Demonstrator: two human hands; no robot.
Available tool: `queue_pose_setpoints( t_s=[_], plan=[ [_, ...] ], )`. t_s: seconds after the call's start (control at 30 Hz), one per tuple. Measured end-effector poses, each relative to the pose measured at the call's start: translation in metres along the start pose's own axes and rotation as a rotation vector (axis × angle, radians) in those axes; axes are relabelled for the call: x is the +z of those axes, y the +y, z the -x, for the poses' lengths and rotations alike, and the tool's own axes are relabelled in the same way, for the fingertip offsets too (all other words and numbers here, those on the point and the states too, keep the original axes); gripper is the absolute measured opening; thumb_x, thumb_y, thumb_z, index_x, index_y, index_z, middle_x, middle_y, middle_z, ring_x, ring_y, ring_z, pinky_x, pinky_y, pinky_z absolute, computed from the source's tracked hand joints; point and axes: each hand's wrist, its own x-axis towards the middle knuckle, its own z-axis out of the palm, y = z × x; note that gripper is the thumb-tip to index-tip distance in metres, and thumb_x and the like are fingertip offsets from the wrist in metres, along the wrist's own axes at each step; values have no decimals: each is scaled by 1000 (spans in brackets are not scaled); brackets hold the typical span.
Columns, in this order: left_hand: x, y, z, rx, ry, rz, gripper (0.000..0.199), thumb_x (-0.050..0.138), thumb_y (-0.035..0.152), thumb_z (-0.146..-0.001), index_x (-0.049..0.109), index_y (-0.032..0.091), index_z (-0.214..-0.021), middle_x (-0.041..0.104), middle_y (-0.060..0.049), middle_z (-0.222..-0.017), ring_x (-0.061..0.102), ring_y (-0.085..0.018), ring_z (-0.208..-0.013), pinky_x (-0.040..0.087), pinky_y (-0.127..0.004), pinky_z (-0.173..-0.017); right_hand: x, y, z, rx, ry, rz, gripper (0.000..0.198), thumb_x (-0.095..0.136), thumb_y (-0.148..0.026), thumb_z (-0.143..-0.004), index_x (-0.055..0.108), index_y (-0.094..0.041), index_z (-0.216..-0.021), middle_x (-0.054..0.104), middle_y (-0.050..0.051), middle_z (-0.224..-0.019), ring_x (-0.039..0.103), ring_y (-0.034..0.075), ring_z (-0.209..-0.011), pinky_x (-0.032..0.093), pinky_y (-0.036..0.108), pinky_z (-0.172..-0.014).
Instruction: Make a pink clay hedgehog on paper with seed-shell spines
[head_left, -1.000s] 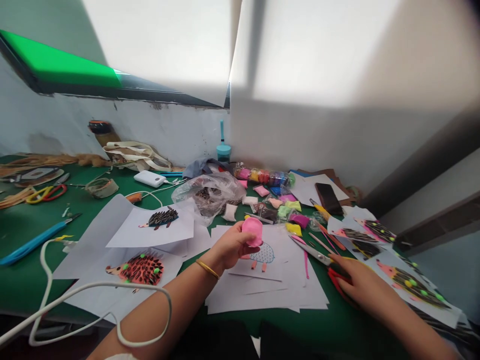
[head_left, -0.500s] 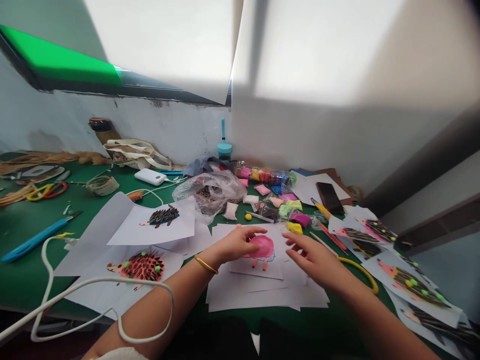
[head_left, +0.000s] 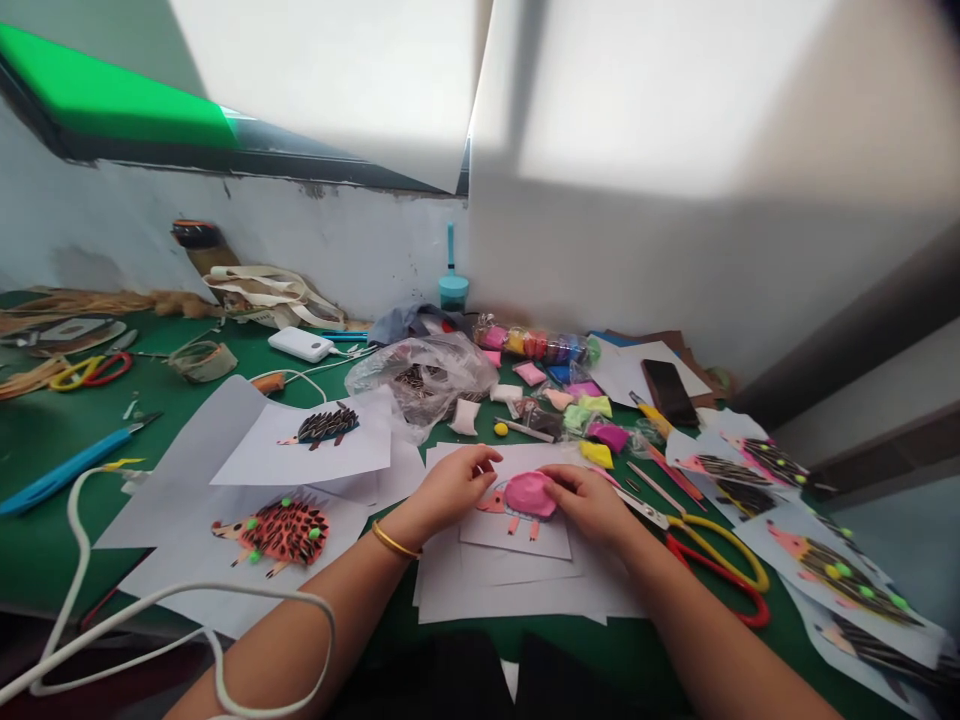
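Right grip (head_left: 589, 500) closed on clay (head_left: 529, 494), left grip (head_left: 454, 490) parted

Thumb and fingertips of the right grip pinch the right edge of the pink clay, which lies over the body of the drawing (head_left: 491, 504). The left grip curves just beside it, thumb and fingers apart, bracelet (head_left: 393, 540) at the wrist. Any writing on the packets (head_left: 598, 455) is too small to tell. One second ago the left grip held the clay up and the right held the scissors (head_left: 660, 517); these now lie on the worktop (head_left: 176, 405).
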Motion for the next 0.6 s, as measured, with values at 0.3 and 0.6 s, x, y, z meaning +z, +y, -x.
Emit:
queue_pose_setpoints(
  t_s=[0.3, 0.6],
  plan=[
    [0, -2, 20, 157, -150, -245, 59, 70, 20, -64, 55, 23, -121, 57, -6, -107, 54, -24, -100, 42, -37, -91, 3, -4, 3, -2, 21, -28, 33, 52, -38, -83, 68, -20, -105, 69, 7, -108, 62, 24, -100, 46, 37, -91],
    [3, -5, 22, 156, -162, -302, 72, 76, 21, -62, 49, 25, -128, 54, -7, -114, 48, -27, -111, 39, -41, -96, 7, -8, 7, 6, -18, -82, 32, 52, -38, -83, 67, -19, -105, 69, 7, -106, 62, 24, -98, 47, 38, -89]
  ],
)
